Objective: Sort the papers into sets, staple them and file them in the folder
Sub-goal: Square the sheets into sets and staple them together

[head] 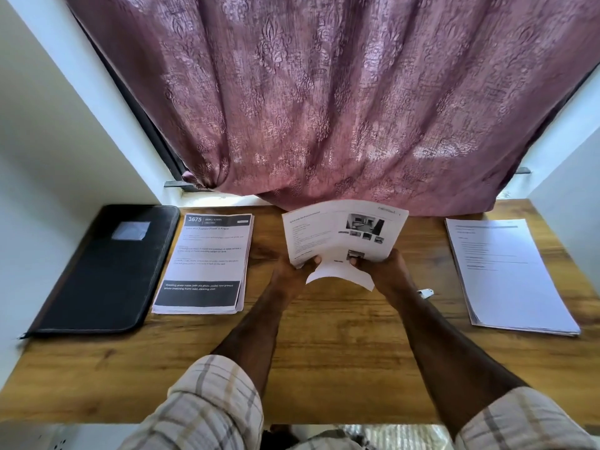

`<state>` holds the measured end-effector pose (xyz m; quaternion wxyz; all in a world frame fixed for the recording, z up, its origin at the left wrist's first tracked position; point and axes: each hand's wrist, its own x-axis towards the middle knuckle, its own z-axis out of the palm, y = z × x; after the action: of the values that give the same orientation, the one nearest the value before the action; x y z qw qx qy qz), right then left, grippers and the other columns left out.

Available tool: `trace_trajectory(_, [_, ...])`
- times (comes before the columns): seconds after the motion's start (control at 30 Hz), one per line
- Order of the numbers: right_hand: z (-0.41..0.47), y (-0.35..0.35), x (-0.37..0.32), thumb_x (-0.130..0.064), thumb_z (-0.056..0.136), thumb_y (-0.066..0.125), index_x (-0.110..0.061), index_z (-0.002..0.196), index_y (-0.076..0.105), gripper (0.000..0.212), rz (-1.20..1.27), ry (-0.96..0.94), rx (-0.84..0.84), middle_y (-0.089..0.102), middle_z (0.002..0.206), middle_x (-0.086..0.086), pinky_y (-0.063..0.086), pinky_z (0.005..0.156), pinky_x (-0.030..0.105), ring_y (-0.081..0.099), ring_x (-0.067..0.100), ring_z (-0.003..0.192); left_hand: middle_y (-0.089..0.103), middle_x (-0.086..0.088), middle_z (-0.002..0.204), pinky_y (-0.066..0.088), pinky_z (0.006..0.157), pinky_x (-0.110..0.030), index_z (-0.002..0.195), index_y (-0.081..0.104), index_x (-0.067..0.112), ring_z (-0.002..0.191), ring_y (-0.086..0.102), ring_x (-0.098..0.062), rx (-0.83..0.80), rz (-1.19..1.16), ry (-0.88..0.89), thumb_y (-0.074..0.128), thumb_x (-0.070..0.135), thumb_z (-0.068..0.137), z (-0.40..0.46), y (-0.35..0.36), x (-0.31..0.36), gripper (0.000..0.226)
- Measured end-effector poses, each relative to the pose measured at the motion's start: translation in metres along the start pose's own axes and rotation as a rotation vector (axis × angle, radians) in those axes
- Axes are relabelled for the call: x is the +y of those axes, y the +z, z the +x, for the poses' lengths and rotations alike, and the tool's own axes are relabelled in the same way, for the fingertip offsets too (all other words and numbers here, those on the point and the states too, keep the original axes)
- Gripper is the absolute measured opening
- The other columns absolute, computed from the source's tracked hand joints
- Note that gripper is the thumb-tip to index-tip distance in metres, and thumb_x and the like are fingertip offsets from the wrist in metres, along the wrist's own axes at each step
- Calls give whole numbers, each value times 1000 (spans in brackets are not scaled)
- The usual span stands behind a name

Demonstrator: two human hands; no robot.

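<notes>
Paper set (pixel 344 233), curled and blurred, text unreadable, held mid-desk by both hands: left hand (pixel 293 276) and right hand (pixel 381 271) pinch its near edge. Black zip folder (pixel 100 271) far left; flat stacks (pixel 207 261) and (pixel 506 274) on wooden desk (pixel 324 352). Small white object (pixel 426 292) half hidden behind the right wrist.

On the desk (pixel 324 352), the folder (pixel 97 271) lies at nine o'clock, a paper stack (pixel 204 264) just beside it to the right. Another paper stack (pixel 506 274) lies at three o'clock. Between them, toward twelve, both hands hold a bent sheaf of papers (pixel 344 235) above the desk, left hand (pixel 292 277) at its near-left corner, right hand (pixel 386 271) at its near-right. A curtain (pixel 324 108) hangs behind.
</notes>
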<state>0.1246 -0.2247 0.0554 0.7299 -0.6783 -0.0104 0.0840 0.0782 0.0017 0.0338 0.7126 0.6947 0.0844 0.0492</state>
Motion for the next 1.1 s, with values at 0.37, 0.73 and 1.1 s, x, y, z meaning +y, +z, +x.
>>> trace_trajectory(0.37, [23, -7, -12, -4, 66, 92, -2, 110, 75, 47, -39, 16, -15, 80, 108, 11, 60, 90, 63, 77, 32, 100, 68, -8, 136, 59, 100, -48, 134, 63, 15, 128, 65, -28, -232, 178, -157, 82, 6, 89, 27, -28, 34, 49])
trace_trajectory(0.73, [3, -20, -62, -27, 81, 85, -11, 123, 73, 46, 98, 187, -289, 77, 117, 13, 62, 81, 40, 72, 35, 107, 74, -19, 125, 63, 89, -48, 124, 67, 4, 119, 68, -41, -81, -206, -242, 82, -4, 81, -13, -40, 61, 46])
trace_trajectory(1.1, [-49, 4, -31, 8, 90, 72, -1, 114, 72, 25, 277, 126, 40, 78, 109, 15, 65, 76, 46, 77, 31, 97, 76, -21, 116, 55, 93, -69, 121, 68, 13, 105, 73, -39, 196, -614, -307, 66, -2, 99, -84, 34, 77, 27])
